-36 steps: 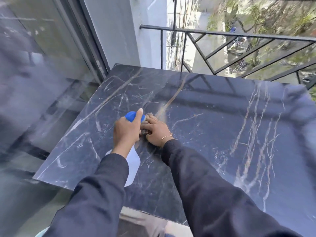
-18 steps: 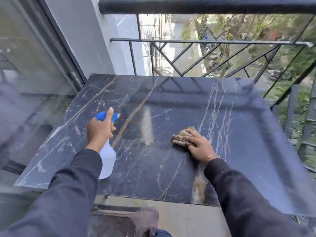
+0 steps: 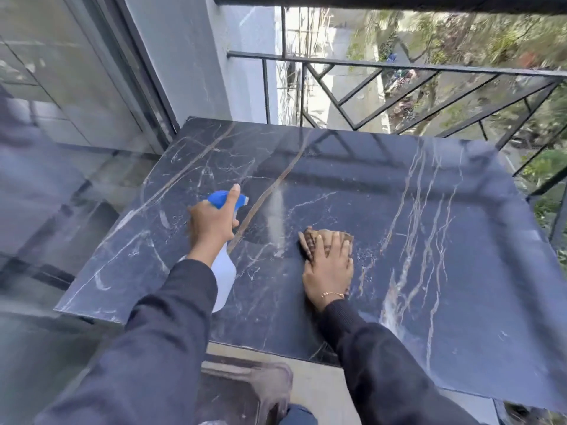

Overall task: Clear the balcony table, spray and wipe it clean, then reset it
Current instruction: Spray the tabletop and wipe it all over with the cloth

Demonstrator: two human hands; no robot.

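The table (image 3: 383, 210), a dark veined stone slab, looked heavy, hard and slick, likely slicker where wet; it stood against the railing (image 3: 399, 69) and spread out on every side of both sets of fingers. The spray bottle (image 3: 224, 271) seemed light, stiff plastic, best held at the neck beneath its blue head. The left hand (image 3: 211, 225) had it there, fingers wrapped around the neck, one finger lying along the top of the head, the body hanging below the palm over the near left part of the slab. The cloth (image 3: 319, 239), brown, soft and limp, would bunch unless pressed flat. It lay under and just beyond the right hand (image 3: 329, 268), whose straight, spread fingers pushed it down, wrist low, sleeve reaching in from the near edge.
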